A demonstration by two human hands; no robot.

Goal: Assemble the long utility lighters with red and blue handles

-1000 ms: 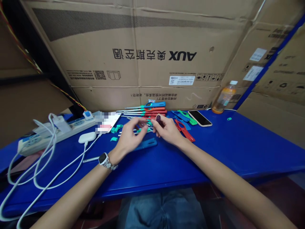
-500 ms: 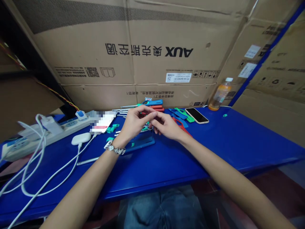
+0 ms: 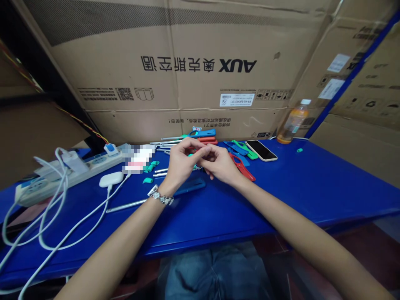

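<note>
- Rod [image 3: 125,206]: shiny, smooth metal
- Red handle [image 3: 247,172]: smooth plastic, slightly glossy
- Table [image 3: 300,183]: smooth, glossy blue surface
- Carton [image 3: 190,37]: matt, creased cardboard
- Bottle [image 3: 292,125]: clear, glossy plastic
- Trousers [image 3: 193,275]: matt cloth

Bottled orange drink [image 3: 293,124], phone [image 3: 261,150], power strip [image 3: 93,163]

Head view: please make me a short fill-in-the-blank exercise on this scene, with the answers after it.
1. Beyond the left hand and right hand, the lighter farthest back has a ____ handle.
2. The phone lies to the ____ of both hands.
3. The bottle has a ____ cap.
4. The big Latin letters on the cardboard, upside down, spell ____.

Missing words: blue; right; white; AUX.
</note>
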